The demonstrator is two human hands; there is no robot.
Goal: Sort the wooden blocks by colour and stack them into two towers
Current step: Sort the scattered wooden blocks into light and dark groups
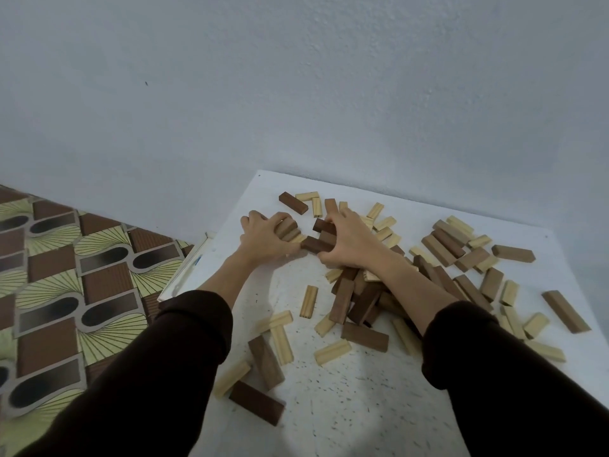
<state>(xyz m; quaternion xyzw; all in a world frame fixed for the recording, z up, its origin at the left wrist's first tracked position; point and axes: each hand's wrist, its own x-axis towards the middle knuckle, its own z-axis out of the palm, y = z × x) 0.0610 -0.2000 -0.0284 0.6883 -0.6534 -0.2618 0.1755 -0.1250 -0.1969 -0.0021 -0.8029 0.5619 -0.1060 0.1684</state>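
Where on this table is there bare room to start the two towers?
The biggest bare patch of table is the near edge, between the dark block and the right sleeve. A smaller one lies between the left forearm and the heap. The heap and the scatter right of it are crowded.

No readable text, label or number shows anywhere.
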